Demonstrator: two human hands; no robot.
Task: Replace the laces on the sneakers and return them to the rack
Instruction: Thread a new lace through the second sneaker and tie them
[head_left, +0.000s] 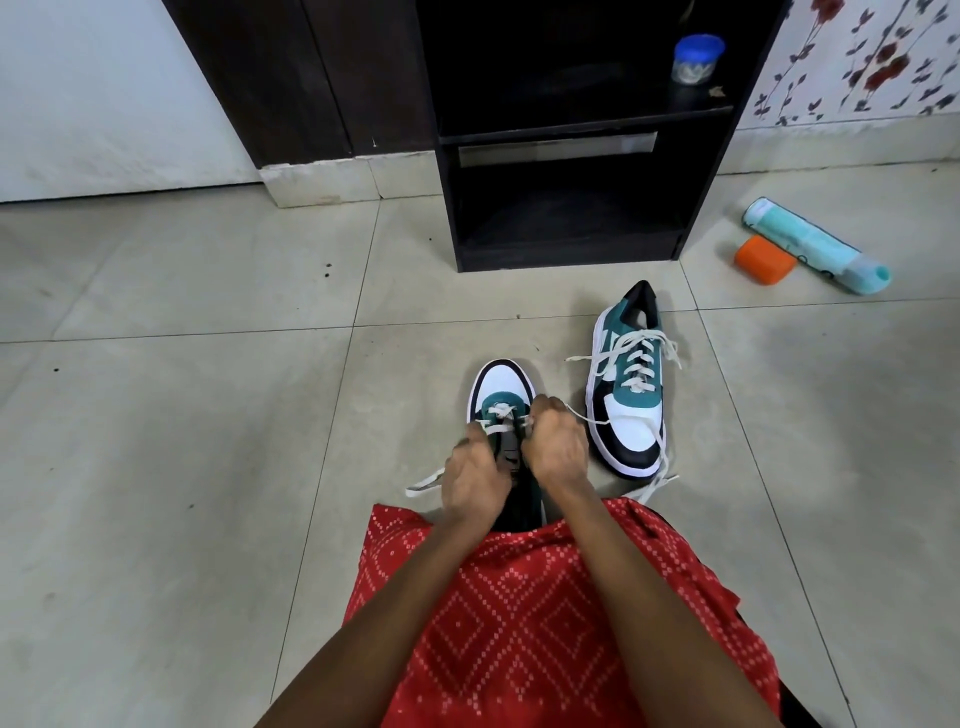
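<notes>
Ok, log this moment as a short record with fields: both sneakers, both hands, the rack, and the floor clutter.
near sneaker: on the floor, toe pointing away, partly laced
left hand: pinches the white lace at the eyelets
right hand: grips the lace on the other side
far sneaker: on the floor to the right, laced, ends loose
rack: ahead, no sneaker seen on it; blue-lidded jar on a shelf
floor at right: teal bottle lying down, orange container beside it
</notes>
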